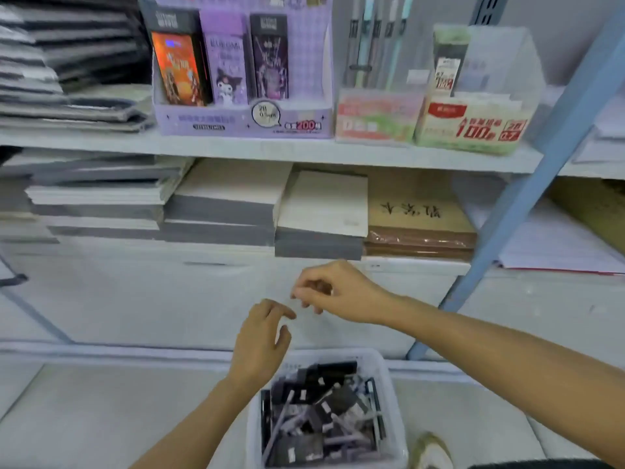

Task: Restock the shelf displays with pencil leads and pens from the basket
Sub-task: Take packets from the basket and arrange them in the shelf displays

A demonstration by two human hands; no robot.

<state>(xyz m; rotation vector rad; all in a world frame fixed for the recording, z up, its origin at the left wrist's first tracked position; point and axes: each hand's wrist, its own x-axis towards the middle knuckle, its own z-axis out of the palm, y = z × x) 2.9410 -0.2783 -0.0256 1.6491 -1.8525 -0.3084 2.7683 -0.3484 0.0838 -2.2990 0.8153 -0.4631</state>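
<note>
We are observing both hands hovering directly above the white plastic basket (392, 404), which is sitting on the floor at the foot of the shelving. The stock is lying in that basket: a loose heap of dark flat lead packs and slim pens (318, 421), their long axes pointing every way, most running roughly away from the person.

The left hand (262, 336) is hanging nearer the heap, fingers loosely curled, with nothing visible in it. The right hand (333, 292) is sitting higher and closer to the shelf, its fingertips drawn together. We cannot tell whether it is pinching something thin or clear.

The destinations are standing well above both hands on the upper shelf: the purple cardboard lead display (236, 125), the clear plastic pen holder (375, 113) and the green-and-white lead box (473, 130). We are judging that the next pick is lying straight down, the left hand being better placed.
</note>
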